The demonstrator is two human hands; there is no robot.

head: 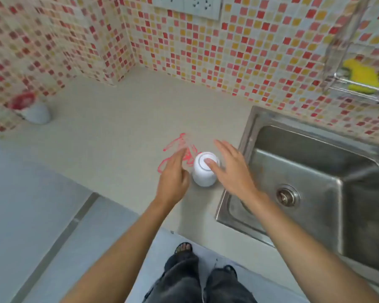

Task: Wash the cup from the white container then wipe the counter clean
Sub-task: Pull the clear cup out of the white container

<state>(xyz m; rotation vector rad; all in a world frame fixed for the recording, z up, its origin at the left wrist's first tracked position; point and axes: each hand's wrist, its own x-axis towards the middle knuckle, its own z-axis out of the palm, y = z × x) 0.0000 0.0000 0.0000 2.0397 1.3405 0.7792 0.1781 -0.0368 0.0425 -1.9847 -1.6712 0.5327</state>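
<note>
A white cup (202,176) stands upside down on the beige counter (110,138), just left of the sink. My right hand (232,169) hovers over it with fingers spread, its thumb resting on the cup's upturned base. My left hand (173,178) is beside the cup on its left, fingers loosely extended and holding nothing. Red scribble marks (175,147) stain the counter behind the cup, partly hidden by my left hand. A white container (36,113) with something red in it stands far left against the tiled wall.
A steel sink (311,186) with a drain (286,195) lies to the right. A wire rack (359,86) on the wall holds a yellow sponge (361,76) and a dark scrubber. Wall sockets sit above. The counter edge runs near my legs.
</note>
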